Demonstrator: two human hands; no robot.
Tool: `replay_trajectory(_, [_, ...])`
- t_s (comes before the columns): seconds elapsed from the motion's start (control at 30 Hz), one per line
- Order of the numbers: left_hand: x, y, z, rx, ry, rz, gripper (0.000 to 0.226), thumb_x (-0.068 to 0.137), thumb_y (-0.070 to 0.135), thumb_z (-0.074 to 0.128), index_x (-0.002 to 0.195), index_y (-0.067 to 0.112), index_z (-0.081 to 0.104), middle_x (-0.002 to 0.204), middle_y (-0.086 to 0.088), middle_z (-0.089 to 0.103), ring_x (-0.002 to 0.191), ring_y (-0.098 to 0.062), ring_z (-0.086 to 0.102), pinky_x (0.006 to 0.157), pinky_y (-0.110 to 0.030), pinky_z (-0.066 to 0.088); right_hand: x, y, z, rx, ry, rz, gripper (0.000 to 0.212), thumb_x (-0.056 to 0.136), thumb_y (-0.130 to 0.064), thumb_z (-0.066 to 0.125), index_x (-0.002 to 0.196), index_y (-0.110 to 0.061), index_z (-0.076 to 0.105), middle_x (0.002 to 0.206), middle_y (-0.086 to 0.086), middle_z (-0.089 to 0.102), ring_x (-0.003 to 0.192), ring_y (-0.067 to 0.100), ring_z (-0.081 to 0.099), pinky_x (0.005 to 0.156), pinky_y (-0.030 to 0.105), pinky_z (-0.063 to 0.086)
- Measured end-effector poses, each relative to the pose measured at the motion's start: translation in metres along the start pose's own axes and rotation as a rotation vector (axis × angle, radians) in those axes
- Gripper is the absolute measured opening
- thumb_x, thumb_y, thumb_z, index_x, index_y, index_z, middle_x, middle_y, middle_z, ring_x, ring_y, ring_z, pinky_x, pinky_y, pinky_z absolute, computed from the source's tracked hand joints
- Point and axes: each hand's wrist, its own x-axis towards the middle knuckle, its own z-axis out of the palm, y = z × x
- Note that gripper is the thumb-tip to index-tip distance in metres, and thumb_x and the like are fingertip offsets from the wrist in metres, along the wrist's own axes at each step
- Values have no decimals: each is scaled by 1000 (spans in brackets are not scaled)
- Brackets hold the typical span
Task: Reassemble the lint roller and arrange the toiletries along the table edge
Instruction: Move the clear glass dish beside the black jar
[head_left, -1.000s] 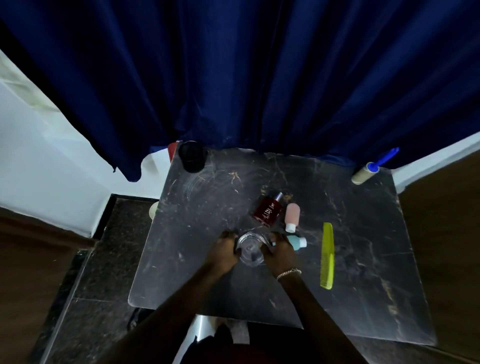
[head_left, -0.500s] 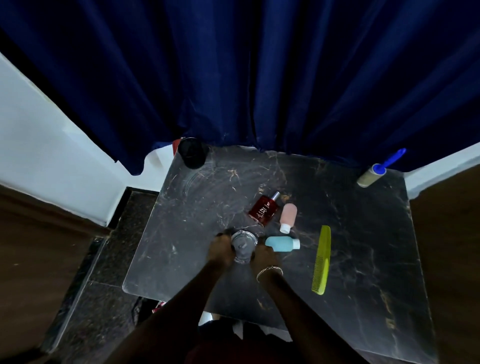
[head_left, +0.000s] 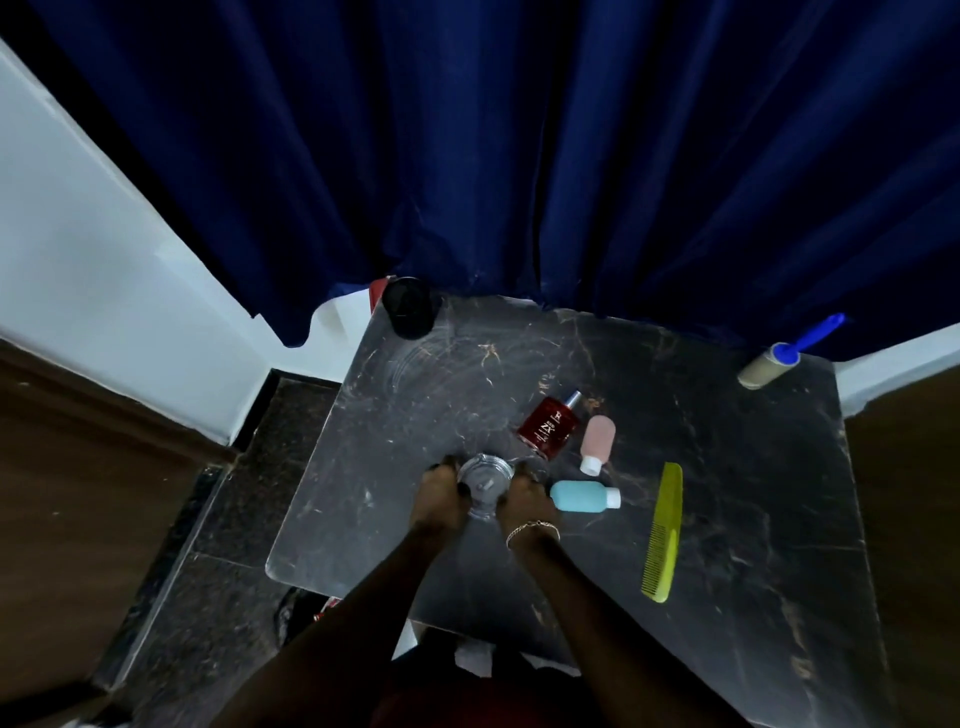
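Observation:
A clear plastic cylinder (head_left: 485, 483), seen end-on, stands on the dark marble table (head_left: 727, 467). My left hand (head_left: 439, 501) and my right hand (head_left: 524, 499) clasp it from either side. The lint roller (head_left: 769, 364), beige roll with a blue handle, lies at the far right corner. A red perfume bottle (head_left: 549, 426), a pink bottle (head_left: 597, 441) and a teal bottle (head_left: 582, 496) lie just right of my hands. A yellow-green comb (head_left: 664, 532) lies farther right.
A black cup (head_left: 409, 307) stands at the table's far left corner against a dark blue curtain (head_left: 519, 156). Dark tiled floor (head_left: 208, 571) and a white wall (head_left: 104, 286) lie to the left, a brown panel to the right.
The view has shifted, so the table sits lower and to the right. Both hands stay on the clear cylinder, which has tipped from showing its open mouth to a more end-on view.

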Motion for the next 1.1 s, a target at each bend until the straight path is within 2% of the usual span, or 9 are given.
replay_trajectory(0.13, [17, -10, -33, -36, 5, 7, 20, 87, -1, 63, 106, -5, 68, 109, -22, 74, 106, -38, 70, 93, -42, 55, 8, -33, -4, -16, 12, -42, 55, 92, -24, 55, 143, -12, 39, 128, 15, 65, 118, 32, 63, 96, 39, 52])
replay_trajectory(0.23, [32, -18, -59, -66, 27, -12, 21, 87, -2, 61, 107, -5, 67, 109, -23, 73, 108, -38, 68, 96, -44, 53, 18, -63, -7, 19, -28, -52, 54, 93, -24, 53, 143, -12, 37, 133, 16, 60, 122, 35, 60, 100, 42, 49])
replay_trajectory(0.33, [48, -29, -83, -92, 58, -8, 22, 87, -4, 61, 107, -7, 68, 108, -23, 74, 107, -37, 70, 95, -39, 53, 30, -96, -8, 63, -42, -45, 59, 94, -21, 51, 149, -12, 30, 139, 18, 53, 126, 39, 55, 104, 45, 45])
replay_trajectory(0.43, [67, -36, -104, -93, 56, 9, 22, 88, -4, 62, 108, -8, 70, 108, -24, 75, 106, -37, 71, 94, -39, 52, 43, -124, -10, 72, -18, -62, 56, 94, -18, 53, 146, -9, 35, 137, 19, 56, 127, 36, 55, 104, 41, 45])
replay_trajectory(0.53, [84, -44, -123, -69, 52, 18, 23, 89, -2, 61, 110, -3, 69, 110, -21, 75, 107, -35, 70, 87, -30, 49, 56, -148, -12, 63, -1, -66, 64, 93, -16, 54, 150, -8, 28, 135, 20, 57, 125, 36, 57, 102, 41, 47])
replay_trajectory(0.73, [118, -64, -147, -41, 29, 18, 21, 89, 2, 60, 109, 1, 70, 109, -20, 76, 106, -36, 70, 87, -36, 52, 83, -186, -8, 14, -30, -70, 67, 94, -20, 53, 153, -9, 23, 140, 18, 53, 128, 35, 54, 105, 40, 43])
replay_trajectory(0.97, [155, -76, -157, 55, -5, -53, 32, 93, 7, 59, 123, -1, 67, 122, -24, 71, 116, -41, 65, 97, -44, 49, 107, -214, -2, -20, -36, -78, 62, 95, -19, 51, 151, -8, 26, 139, 17, 55, 129, 33, 54, 104, 39, 44])
replay_trajectory(1.1, [167, -82, -157, 71, 10, -60, 35, 91, 6, 60, 126, -1, 64, 122, -25, 71, 116, -43, 64, 96, -46, 49, 118, -222, 3, -3, -59, -66, 61, 96, -19, 51, 150, -9, 26, 139, 18, 53, 129, 35, 53, 105, 41, 43])
